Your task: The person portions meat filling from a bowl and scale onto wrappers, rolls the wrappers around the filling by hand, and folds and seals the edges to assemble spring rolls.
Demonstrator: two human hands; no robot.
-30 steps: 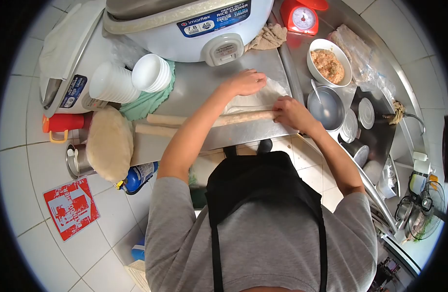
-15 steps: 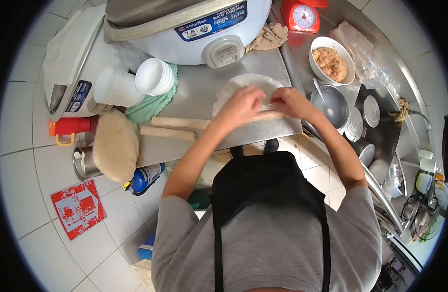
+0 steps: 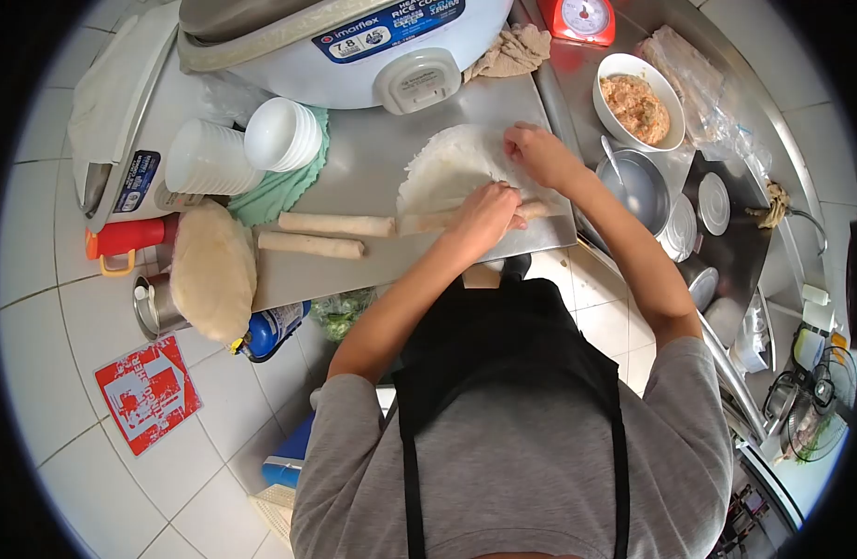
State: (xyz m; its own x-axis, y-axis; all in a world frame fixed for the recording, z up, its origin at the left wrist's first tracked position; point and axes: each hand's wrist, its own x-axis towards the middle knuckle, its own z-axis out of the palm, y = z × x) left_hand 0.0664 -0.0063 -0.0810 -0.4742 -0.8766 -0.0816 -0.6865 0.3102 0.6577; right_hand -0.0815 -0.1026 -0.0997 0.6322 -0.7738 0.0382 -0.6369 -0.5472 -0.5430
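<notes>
A round, thin white wrapper with ragged edges lies on the steel table, and along its near side runs a partly rolled spring roll. My left hand is closed over the middle of this roll, its fingers curled round it. Farther up and to the right, my right hand has its fingertips pinched at the wrapper's right edge; the exact hold is partly hidden. Two finished-looking spring rolls, an upper one and a lower one, lie side by side to the left.
A bowl of orange-brown filling stands at the right, with a metal bowl and spoon nearer me. Stacked white cups rest on a green cloth. Behind the wrapper is a large rice cooker. A cloth-covered pot is at the left.
My left hand has come down and right onto the roll. My right hand has moved up, off the roll, to the wrapper's right edge. The view has shifted slightly.
</notes>
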